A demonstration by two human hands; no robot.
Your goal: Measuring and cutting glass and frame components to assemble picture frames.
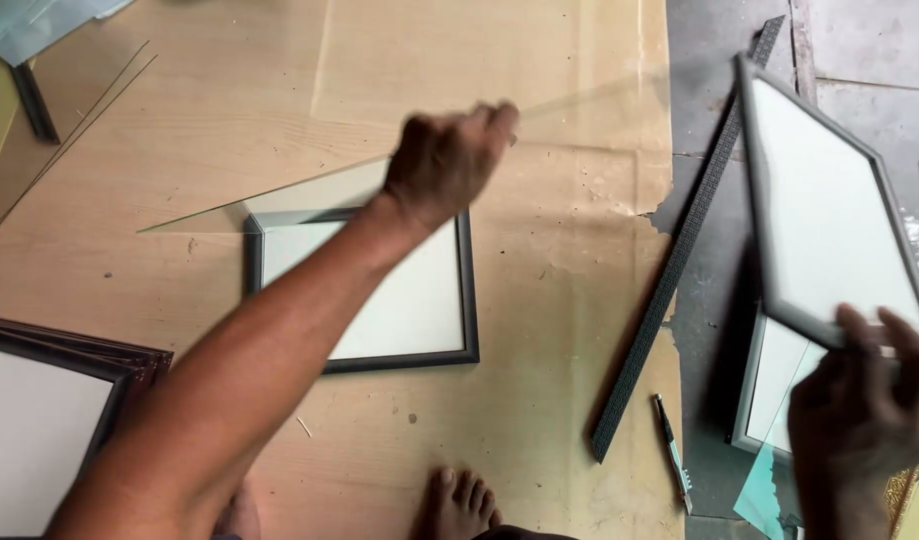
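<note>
My left hand (448,160) is clenched on the edge of a clear glass sheet (310,195), pinching it between fingers and thumb so that it hangs tilted in the air, its long thin edge running away to the left of that hand and another faint edge stretching off to the right. Directly under that hand, and partly behind my forearm, a dark picture frame (410,300) with a pale backing lies flat on the brown board (540,300) that covers the floor. My right hand (865,400) is well apart from the left, far over to the right, and grips the lower edge of a grey frame (830,210) with a white panel, holding it tilted above the floor. Just below that hand sits another grey frame (770,380), half hidden by the one I hold. Between my two hands a long dark strip of moulding (680,250) lies slanted across the edge of the board and the grey floor, with a pen-like tool (672,450) near its lower end. My bare foot (460,505) rests below the left hand, and a stack of dark frames (50,400) sits beyond my left arm.
</note>
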